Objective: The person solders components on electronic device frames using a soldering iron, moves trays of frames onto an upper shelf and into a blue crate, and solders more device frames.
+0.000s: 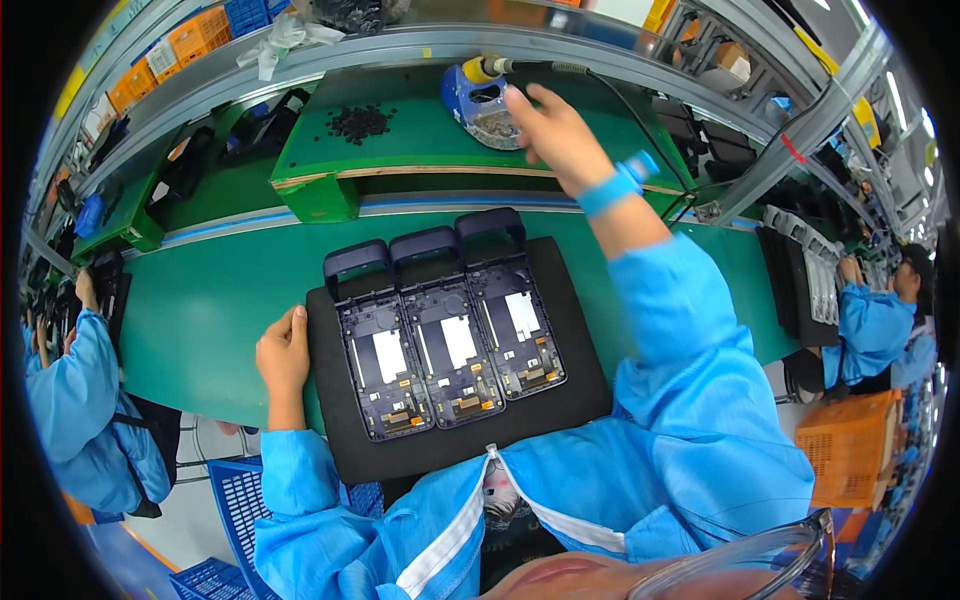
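Three dark handheld device housings (450,355) lie side by side on a black mat (345,435), with circuit boards, white labels and orange flex parts showing. Each has a dark frame-like piece (420,242) standing at its far end. My left hand (283,352) is closed beside the mat's left edge; its curled fingers hide whatever they may hold. Over the green shelf my right hand (560,135) reaches out, fingers apart, close to a blue holder (462,98) with small metal parts in its tray. A yellow-ended corded tool (484,69) rests at the holder's top.
A heap of small black parts (360,123) lies on the raised green shelf (310,157). A black cable (630,105) runs down its right side. Co-workers in blue sit at left (85,410) and right (868,320). Blue crates (235,510) and an orange crate (850,445) stand below.
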